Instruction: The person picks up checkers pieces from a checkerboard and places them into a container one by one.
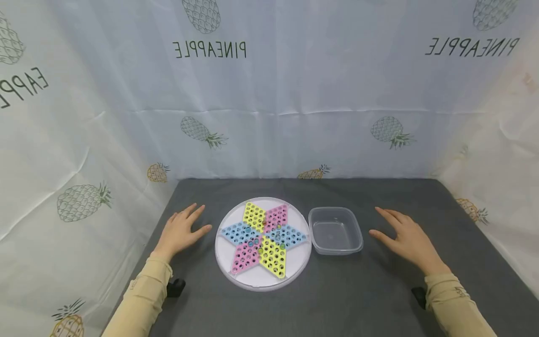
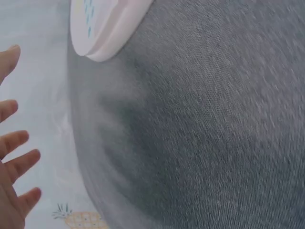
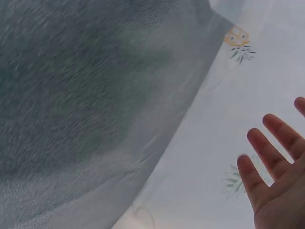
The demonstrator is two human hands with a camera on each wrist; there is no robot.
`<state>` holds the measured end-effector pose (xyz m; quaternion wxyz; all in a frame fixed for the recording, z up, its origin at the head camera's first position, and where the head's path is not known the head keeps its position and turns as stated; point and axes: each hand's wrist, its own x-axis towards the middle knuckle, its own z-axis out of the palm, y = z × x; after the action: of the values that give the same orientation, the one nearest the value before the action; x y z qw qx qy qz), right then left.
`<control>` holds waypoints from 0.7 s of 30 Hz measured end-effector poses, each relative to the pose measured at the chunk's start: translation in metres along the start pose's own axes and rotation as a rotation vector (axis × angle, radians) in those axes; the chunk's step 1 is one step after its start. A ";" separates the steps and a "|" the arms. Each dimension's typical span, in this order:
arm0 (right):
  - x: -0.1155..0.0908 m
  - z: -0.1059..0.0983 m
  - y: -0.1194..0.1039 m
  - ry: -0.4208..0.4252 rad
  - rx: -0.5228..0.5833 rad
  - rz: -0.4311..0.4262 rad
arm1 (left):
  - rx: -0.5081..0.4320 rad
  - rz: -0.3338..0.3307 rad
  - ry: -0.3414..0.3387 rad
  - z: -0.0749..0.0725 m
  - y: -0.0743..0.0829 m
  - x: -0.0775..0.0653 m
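A round white Chinese checkers board [image 1: 296,267] lies on the dark table, its star made of yellow, pink and blue points. Several glass marbles [image 1: 251,243] sit in holes around the star's middle. Just right of the board stands a clear plastic container [image 1: 335,230] without a lid. My left hand [image 1: 178,233] is held left of the board with its fingers spread, apart from it. On the other side, my right hand [image 1: 406,238] hovers to the right of the container, fingers extended and holding nothing. Both hands cast soft shadows on the cloth.
A dark grey cloth [image 1: 311,304] covers the table. White curtains [image 1: 278,84] printed with pineapples enclose it at the back and both sides. A small black device [image 1: 175,287] is at the left wrist, and another black device [image 1: 419,296] at the right wrist.
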<state>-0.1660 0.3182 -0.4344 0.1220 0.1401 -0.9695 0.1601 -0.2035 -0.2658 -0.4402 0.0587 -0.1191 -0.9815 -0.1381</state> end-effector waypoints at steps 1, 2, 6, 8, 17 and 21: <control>0.001 0.000 -0.001 0.000 0.014 0.005 | -0.024 -0.005 -0.002 0.000 0.001 0.001; 0.001 -0.001 -0.003 -0.003 0.028 0.010 | -0.051 -0.011 -0.005 -0.001 0.002 0.001; 0.005 -0.004 -0.011 -0.005 0.086 0.035 | -0.169 -0.048 -0.042 -0.001 0.006 0.002; 0.006 -0.004 -0.015 0.002 0.114 0.036 | -0.219 -0.070 -0.061 -0.001 0.007 0.002; 0.012 -0.003 -0.036 0.022 0.180 0.029 | -0.334 -0.102 -0.056 0.003 0.008 0.005; 0.017 0.001 -0.047 0.021 0.215 0.014 | -0.354 -0.116 -0.069 0.007 0.006 0.006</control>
<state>-0.1668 0.2711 -0.4173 0.1153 0.1438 -0.9462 0.2658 -0.2082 -0.2570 -0.4442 -0.0049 -0.0755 -0.9484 -0.3079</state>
